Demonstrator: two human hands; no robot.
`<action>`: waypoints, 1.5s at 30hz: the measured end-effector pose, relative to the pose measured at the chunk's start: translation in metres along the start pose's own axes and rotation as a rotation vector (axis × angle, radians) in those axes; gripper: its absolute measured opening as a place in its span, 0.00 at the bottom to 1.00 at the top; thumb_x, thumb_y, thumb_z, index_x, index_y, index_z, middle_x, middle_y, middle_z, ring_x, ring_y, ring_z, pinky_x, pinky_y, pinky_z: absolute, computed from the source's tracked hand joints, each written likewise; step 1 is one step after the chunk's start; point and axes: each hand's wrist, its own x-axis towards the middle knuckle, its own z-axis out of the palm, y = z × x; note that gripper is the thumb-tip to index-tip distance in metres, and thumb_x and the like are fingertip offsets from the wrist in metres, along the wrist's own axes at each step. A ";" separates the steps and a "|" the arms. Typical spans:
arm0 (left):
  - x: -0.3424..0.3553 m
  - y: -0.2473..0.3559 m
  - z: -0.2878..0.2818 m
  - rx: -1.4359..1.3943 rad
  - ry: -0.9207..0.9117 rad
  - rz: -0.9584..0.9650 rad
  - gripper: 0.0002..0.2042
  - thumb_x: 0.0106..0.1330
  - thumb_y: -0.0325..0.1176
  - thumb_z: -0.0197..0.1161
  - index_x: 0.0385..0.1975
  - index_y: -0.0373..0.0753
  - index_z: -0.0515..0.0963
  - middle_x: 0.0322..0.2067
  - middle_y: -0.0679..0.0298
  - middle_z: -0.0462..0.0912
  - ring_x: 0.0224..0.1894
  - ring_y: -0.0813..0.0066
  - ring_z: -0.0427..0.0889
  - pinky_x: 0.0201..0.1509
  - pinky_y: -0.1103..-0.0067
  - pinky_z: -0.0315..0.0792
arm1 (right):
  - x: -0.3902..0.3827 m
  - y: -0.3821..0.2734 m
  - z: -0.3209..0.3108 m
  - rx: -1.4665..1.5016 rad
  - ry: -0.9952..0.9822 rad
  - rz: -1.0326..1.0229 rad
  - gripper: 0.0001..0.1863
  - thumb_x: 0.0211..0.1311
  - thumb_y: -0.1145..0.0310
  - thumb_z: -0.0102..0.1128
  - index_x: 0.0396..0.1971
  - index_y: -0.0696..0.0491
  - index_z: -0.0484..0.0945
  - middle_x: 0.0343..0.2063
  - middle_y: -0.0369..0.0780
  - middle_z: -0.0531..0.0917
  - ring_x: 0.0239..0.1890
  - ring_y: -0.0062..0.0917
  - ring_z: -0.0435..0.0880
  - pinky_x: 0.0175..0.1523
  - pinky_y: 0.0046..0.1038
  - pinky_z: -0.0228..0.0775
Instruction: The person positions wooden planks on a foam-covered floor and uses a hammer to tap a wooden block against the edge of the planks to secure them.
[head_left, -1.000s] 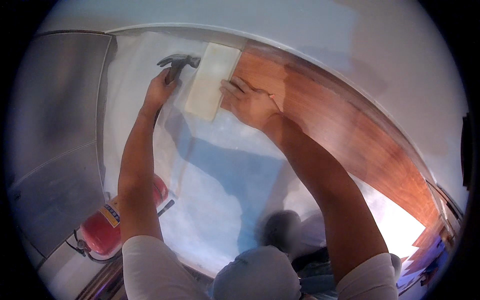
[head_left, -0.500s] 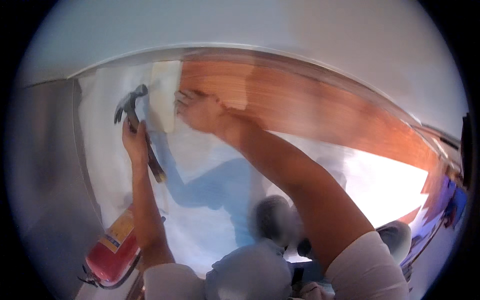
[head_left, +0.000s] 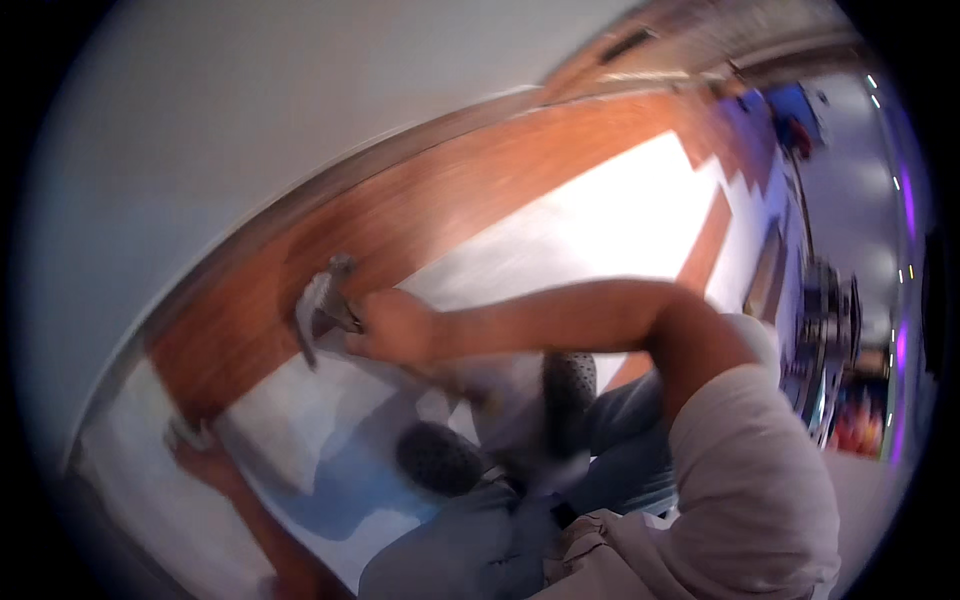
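My right hand (head_left: 400, 325) is closed round the handle of a claw hammer (head_left: 322, 300), whose metal head is raised over the edge of the reddish-brown wood-look floor planks (head_left: 420, 215). Lower down on the left, my left hand (head_left: 208, 462) reaches to the near-left end of the planks. Its fingertips lie by a small pale shape at that end, and motion blur hides whether they grip it. A white underlay sheet (head_left: 265, 420) spreads beside the planks, with my shadow across it.
The planks run along the foot of a pale wall (head_left: 230, 120). My bent knees and dark, dotted shoe (head_left: 440, 458) are close under my arms. At the far right are stepped plank ends (head_left: 715, 170), dark furniture (head_left: 825, 310) and purple lights.
The hammer has passed from my left hand to my right. My view has swung right and tilted; the fire extinguisher has left it. My left hand now reaches toward the plank end.
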 end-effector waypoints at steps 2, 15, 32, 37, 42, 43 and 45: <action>0.018 -0.053 0.025 0.220 -0.252 -0.242 0.46 0.63 0.67 0.65 0.70 0.33 0.67 0.66 0.32 0.68 0.67 0.36 0.69 0.71 0.54 0.65 | -0.028 0.047 -0.052 -0.155 -0.058 -0.159 0.22 0.57 0.53 0.65 0.40 0.57 0.81 0.30 0.51 0.86 0.35 0.49 0.85 0.44 0.48 0.77; 0.051 -0.087 0.033 -0.098 -0.432 -0.318 0.49 0.60 0.55 0.73 0.76 0.37 0.58 0.68 0.41 0.70 0.64 0.43 0.77 0.67 0.62 0.71 | -0.327 0.288 -0.161 -0.522 0.107 0.409 0.07 0.50 0.67 0.65 0.28 0.53 0.80 0.28 0.44 0.83 0.34 0.44 0.84 0.41 0.44 0.76; 0.103 0.310 -0.117 -0.274 -0.689 0.705 0.45 0.51 0.35 0.74 0.72 0.34 0.64 0.69 0.46 0.69 0.73 0.47 0.64 0.77 0.57 0.55 | -0.378 0.429 -0.143 -0.026 0.777 0.990 0.20 0.67 0.52 0.63 0.34 0.57 0.79 0.34 0.51 0.85 0.40 0.48 0.85 0.46 0.45 0.76; 0.135 0.585 -0.080 -0.408 -0.888 1.170 0.49 0.51 0.39 0.76 0.74 0.34 0.59 0.66 0.44 0.68 0.70 0.43 0.64 0.74 0.57 0.58 | -0.373 0.473 -0.142 -0.048 0.781 1.051 0.21 0.66 0.50 0.64 0.34 0.56 0.79 0.34 0.49 0.85 0.40 0.46 0.85 0.46 0.45 0.76; 0.059 0.735 -0.037 -0.484 -0.876 1.180 0.48 0.54 0.44 0.76 0.76 0.41 0.59 0.67 0.40 0.61 0.70 0.41 0.59 0.75 0.57 0.56 | -0.382 0.471 -0.137 -0.061 0.754 0.930 0.23 0.68 0.46 0.60 0.35 0.55 0.81 0.35 0.47 0.84 0.40 0.45 0.84 0.46 0.45 0.75; 0.041 0.754 -0.019 -0.553 -0.875 1.152 0.49 0.53 0.45 0.76 0.76 0.42 0.58 0.67 0.40 0.61 0.70 0.41 0.59 0.75 0.56 0.57 | -0.382 0.478 -0.140 -0.096 0.785 0.903 0.23 0.72 0.47 0.56 0.34 0.54 0.82 0.35 0.48 0.84 0.41 0.46 0.83 0.46 0.46 0.76; 0.007 0.788 -0.006 -0.679 -0.895 1.150 0.50 0.53 0.48 0.76 0.77 0.46 0.56 0.69 0.40 0.57 0.69 0.36 0.57 0.74 0.49 0.54 | -0.382 0.497 -0.148 -0.020 0.945 0.997 0.23 0.74 0.49 0.54 0.34 0.55 0.81 0.35 0.49 0.83 0.41 0.47 0.83 0.46 0.46 0.75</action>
